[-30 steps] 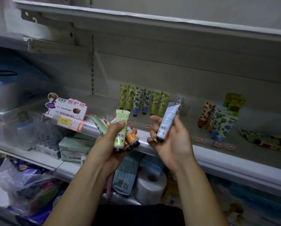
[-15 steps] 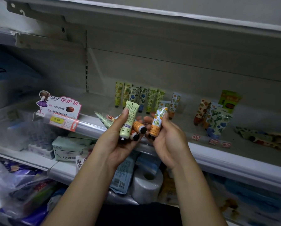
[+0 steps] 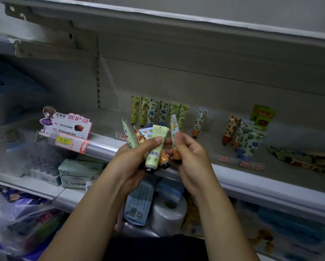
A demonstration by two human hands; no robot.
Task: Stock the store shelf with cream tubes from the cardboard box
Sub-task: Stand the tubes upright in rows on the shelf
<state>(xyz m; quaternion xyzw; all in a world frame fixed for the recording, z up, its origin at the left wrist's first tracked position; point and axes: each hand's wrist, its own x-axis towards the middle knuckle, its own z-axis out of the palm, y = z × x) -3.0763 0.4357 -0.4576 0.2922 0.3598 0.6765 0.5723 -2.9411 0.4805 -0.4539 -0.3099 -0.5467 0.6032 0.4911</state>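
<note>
The left hand [image 3: 133, 162] is curled round a bunch of tubes [image 3: 139, 137]. Its thumb is pressed across the front one. The bunch spreads out like a fan, with the caps down. I count four flat tops in it. The front one is a pale green tube [image 3: 155, 147] with a bar code. There may be more behind, but I cannot tell.

The right hand [image 3: 191, 162] is just beside the left one. Its thumb and fingers pinch a single tube [image 3: 175, 132] near its orange bottom part. This tube stands almost straight up, cap down, close to the bunch.

Both hands are in front of the shelf [image 3: 252, 187], just above its front edge. At the back of the shelf a row of tubes [image 3: 158, 112] stands against the wall. There are about six, green and blue. Right of the row one lone tube [image 3: 200, 119] stands by itself. Further right a small group of tubes [image 3: 248, 140] leans together, about four, with a green pack [image 3: 262, 115] behind. At the far right a heap of tubes [image 3: 299, 159] lies flat, too blurry to count.

At the left a pink sign [image 3: 71, 125] sits on the front edge, with one yellow price tag [image 3: 64, 140] under it. Lower down there is one paper roll [image 3: 167, 213] and one pack of tissues [image 3: 78, 172].
</note>
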